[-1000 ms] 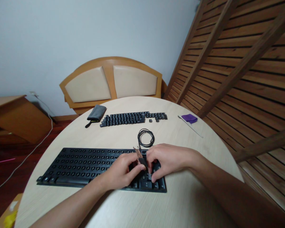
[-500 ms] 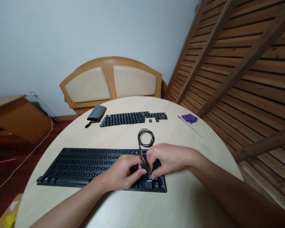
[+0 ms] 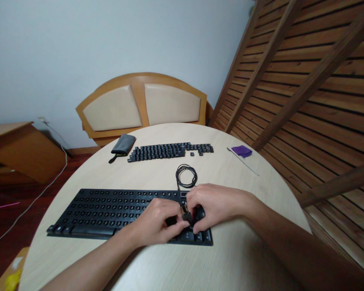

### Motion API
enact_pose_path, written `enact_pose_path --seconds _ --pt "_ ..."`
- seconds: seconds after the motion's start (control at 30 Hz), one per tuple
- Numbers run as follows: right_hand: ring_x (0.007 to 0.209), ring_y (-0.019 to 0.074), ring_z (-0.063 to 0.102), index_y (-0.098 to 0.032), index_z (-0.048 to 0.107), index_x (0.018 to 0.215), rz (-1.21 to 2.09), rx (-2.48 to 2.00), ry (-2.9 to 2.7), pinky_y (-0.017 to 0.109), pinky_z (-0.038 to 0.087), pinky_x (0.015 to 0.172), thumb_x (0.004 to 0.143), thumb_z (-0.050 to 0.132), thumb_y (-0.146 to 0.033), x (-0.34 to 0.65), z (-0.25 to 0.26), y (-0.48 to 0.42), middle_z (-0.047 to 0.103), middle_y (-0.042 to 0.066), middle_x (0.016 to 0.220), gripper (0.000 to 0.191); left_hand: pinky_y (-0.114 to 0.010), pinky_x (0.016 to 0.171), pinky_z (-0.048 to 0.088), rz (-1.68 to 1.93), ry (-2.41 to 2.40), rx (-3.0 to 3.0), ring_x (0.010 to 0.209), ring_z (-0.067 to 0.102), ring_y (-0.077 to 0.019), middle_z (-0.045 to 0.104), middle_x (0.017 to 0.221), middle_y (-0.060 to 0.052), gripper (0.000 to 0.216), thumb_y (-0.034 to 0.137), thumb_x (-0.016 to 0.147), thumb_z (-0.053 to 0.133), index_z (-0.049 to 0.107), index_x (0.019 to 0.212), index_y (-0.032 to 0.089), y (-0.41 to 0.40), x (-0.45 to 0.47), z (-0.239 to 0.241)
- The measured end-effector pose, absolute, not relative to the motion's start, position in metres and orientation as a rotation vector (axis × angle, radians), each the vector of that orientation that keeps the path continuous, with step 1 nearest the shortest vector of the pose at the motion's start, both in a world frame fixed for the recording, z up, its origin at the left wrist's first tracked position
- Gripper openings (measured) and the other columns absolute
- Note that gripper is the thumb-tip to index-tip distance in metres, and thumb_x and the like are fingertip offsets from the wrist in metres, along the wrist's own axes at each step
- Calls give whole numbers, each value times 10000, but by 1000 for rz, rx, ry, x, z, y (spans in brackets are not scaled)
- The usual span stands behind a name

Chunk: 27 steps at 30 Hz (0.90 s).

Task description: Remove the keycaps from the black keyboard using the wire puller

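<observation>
A black keyboard (image 3: 109, 193) lies in front of me, most of its key positions bare of caps; some caps remain at its right end. My left hand (image 3: 160, 218) pinches a small black piece with thin metal prongs (image 3: 186, 216), which looks like a keycap puller, over the number pad. Close beside it, my right hand (image 3: 210, 206) has thumb and fingers bent inward at the same spot. What lies between the right fingertips is mostly hidden. Behind the keyboard rests its coiled black cable (image 3: 186, 176).
Rows of loose black keycaps (image 3: 157, 152) stand farther back on the round table (image 3: 151, 176). To their left lies a grey pouch (image 3: 123, 144). A purple cloth (image 3: 242, 151) and a thin metal rod (image 3: 242, 161) lie at the right.
The small black piece in my left hand has moved slightly down and tilted toward my right fingers. My right thumb has shifted a little. The keyboard stays in place.
</observation>
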State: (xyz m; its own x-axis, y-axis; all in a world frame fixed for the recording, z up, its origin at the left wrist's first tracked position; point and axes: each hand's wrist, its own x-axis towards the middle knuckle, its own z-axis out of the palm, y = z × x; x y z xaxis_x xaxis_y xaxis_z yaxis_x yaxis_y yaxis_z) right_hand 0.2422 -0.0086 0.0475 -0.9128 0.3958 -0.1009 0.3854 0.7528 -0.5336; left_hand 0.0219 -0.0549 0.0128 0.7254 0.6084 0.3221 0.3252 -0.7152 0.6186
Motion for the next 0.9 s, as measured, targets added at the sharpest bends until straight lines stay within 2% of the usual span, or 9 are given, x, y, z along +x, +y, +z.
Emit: enact_pose_path --seconds 0.33,0.9 --pt "664 139 588 -171 724 808 893 -702 -2892 235 404 616 700 790 -403 240 47 -9 694 10 763 265 -260 675 485 657 876 2165 683 652 -159 716 754 -43 191 257 893 596 590 723 170 -51 22 12" --pt "708 142 614 -177 725 819 986 -675 -2874 233 428 659 713 786 -354 239 48 -9 696 -1 782 215 -274 675 476 635 889 1968 712 638 -168 705 760 -57 237 308 935 568 631 773 146 -48 22 11"
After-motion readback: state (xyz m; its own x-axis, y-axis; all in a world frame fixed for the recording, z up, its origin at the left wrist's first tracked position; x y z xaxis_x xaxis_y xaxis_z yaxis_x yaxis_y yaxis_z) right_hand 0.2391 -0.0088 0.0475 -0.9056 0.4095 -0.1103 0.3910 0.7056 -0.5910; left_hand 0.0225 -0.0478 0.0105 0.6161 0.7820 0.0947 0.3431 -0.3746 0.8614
